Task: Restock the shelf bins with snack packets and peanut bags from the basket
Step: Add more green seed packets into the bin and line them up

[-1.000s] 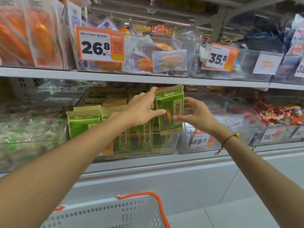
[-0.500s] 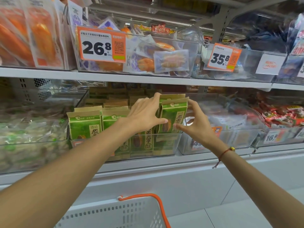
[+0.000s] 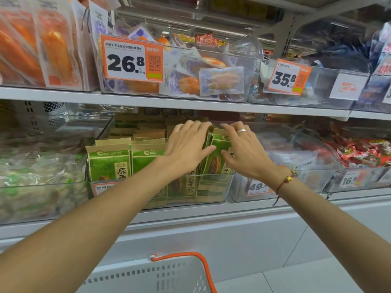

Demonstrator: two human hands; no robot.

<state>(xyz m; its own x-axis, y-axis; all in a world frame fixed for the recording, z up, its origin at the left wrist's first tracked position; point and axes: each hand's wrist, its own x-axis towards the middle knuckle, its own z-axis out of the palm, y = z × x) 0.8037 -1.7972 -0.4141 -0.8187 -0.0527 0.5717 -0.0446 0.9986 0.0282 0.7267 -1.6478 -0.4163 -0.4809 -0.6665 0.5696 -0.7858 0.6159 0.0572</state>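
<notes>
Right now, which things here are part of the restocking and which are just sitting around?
In the job:
green packet, between both hands
left hand
right hand
clear bin it goes into
basket below

Just there:
26.8 tag
35.8 tag
red packets on the right
orange packs, top left

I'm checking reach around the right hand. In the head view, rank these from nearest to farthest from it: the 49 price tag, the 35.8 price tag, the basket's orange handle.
1. 49 price tag: just below the right hand, on the next bin's front.
2. 35.8 price tag: up and right, on the shelf above.
3. Orange handle of the basket: far below, at the frame's bottom.
</notes>
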